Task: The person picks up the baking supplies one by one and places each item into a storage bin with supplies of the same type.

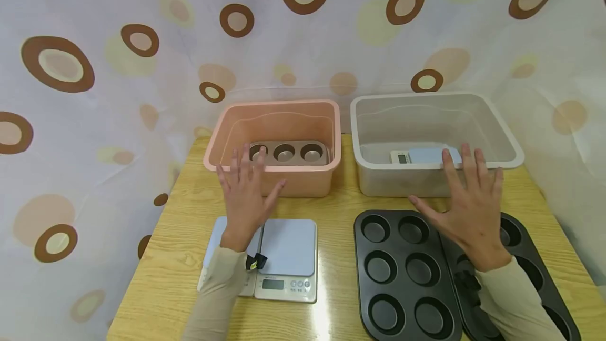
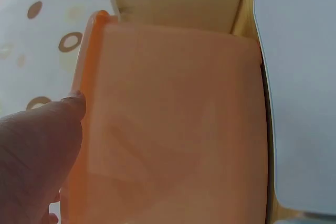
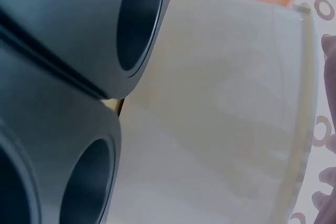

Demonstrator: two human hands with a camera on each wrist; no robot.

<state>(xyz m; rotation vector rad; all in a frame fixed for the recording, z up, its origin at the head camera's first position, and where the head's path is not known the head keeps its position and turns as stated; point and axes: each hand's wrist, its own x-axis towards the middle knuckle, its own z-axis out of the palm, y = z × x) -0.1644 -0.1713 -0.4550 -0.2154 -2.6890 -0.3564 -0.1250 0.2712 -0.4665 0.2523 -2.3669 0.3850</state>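
My left hand [image 1: 245, 196], fingers straight and spread, hovers at the front wall of the peach bin [image 1: 298, 182] and holds nothing. Inside that bin lies a small muffin pan [image 1: 297, 160] with three cups showing. Below the left hand, two kitchen scales sit side by side; the right scale [image 1: 288, 249] shows fully, the left scale [image 1: 216, 238] is partly hidden by my arm. My right hand [image 1: 471, 212], also spread and holding nothing, is in front of the grey-white bin [image 1: 388, 182], which contains another scale [image 1: 428, 156]. Under that hand are two dark muffin pans, the left pan [image 1: 402, 272] and right pan [image 1: 544, 288].
Both bins stand at the back of the wooden table [image 1: 170, 278], side by side with a narrow gap. Behind them hangs a white curtain [image 1: 265, 62] with brown rings, which also runs along the left and right sides.
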